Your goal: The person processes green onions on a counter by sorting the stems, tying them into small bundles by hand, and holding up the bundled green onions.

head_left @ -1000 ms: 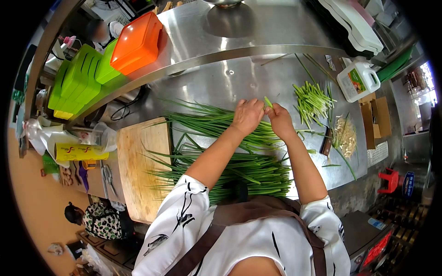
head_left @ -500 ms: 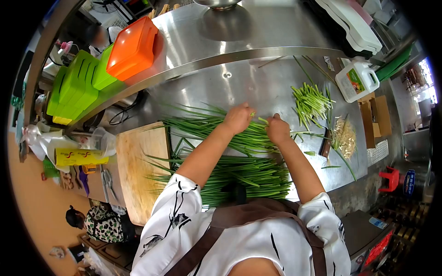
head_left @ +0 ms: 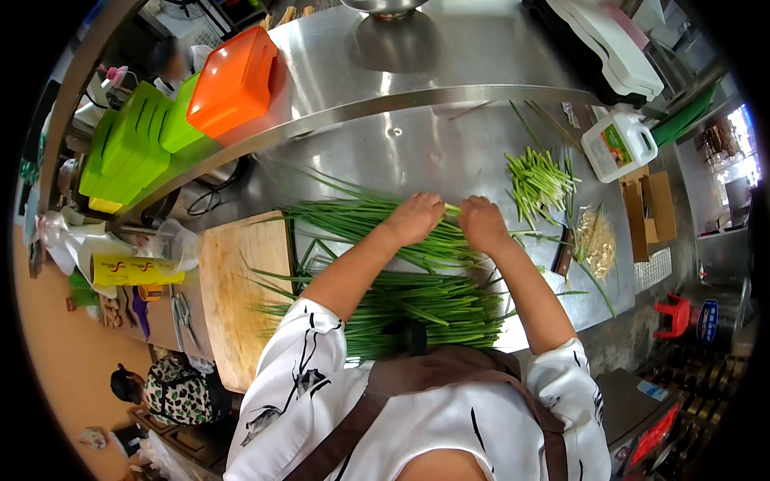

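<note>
Both my hands are together over the upper bundle of long green scallions (head_left: 345, 218) on the steel table. My left hand (head_left: 415, 218) has its fingers closed, the tips at a pale scallion stalk (head_left: 452, 210) that spans the small gap between the hands. Pinched around the other end of that stalk, my right hand (head_left: 483, 224) is also closed. A second, thicker bundle of scallions (head_left: 401, 309) lies nearer my body. Off to the right is a heap of cut pale stalks (head_left: 539, 186). A knife (head_left: 565, 250) rests beside a pile of whitish root trimmings (head_left: 595, 244).
At left lies a wooden cutting board (head_left: 245, 297), with scissors (head_left: 184, 313) beyond it. A raised steel shelf (head_left: 385, 98) crosses the far side, bearing an orange bin (head_left: 233, 84) and green bins (head_left: 132, 140). A white jug (head_left: 618, 144) stands right. Another person (head_left: 172, 389) is at lower left.
My left hand has turned and lowered slightly, closing in toward the right hand. The gap between them is narrower, with the stalk now bridging it. The whole view has shifted a little left.
</note>
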The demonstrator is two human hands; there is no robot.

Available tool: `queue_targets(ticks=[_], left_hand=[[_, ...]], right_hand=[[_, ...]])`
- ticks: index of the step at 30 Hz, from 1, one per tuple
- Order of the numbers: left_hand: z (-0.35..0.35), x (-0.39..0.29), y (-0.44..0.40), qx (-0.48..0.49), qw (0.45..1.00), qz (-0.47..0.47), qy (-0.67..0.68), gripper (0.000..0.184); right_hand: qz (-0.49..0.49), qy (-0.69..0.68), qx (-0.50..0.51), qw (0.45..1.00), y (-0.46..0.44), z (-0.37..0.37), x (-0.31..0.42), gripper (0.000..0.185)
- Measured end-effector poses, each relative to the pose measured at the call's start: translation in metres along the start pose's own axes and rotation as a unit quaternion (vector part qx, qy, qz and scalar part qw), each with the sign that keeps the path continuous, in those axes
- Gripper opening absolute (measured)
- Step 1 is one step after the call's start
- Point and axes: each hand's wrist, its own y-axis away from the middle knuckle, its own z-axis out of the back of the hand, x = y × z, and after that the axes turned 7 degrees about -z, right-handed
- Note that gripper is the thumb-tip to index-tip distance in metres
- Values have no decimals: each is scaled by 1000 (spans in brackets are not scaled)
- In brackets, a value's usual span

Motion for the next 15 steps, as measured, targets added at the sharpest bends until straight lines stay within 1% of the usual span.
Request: queue_targets(ticks=[1,2,4,5,7,8,9,10,11,13,14,15], left_hand=[[3,-3,0,7,1000,5,4,17],[6,-5,0,11,1000,7,10,17],[18,-10,-6,2,999,27,18,15],[21,-12,-8,2,999,27,19,15],[24,-12,-13,-21,996,81,5,13],[20,-3,-13,-21,996,81,7,13],[13,13,-12,-108,977,179,34,12],[19,21,-12,-195,941,271,59,12],[26,31,-10,-196,941,269,61,12],[55,29,-5,-154,946,278,71,13],[52,27,-4,-155,945,278,73,13],[47,22,-2,-129,963,221,84,14]], right_hand=[[8,1,-37,999,0,0,1,14],[5,-1,-31,1000,1,-1,3,14],[-91,-61,83,990,-1,5,13,13],[-92,-61,84,990,0,8,20,13],[-134,-133,42,981,2,14,34,14],[-135,-132,44,981,6,17,40,14],[-156,-186,45,969,11,19,45,15],[-176,-239,44,954,12,20,46,16],[-177,-236,43,954,13,19,39,16],[-247,-235,25,940,23,14,16,19],[-248,-232,27,940,27,8,6,19],[-204,-166,24,964,31,1,-3,18]])
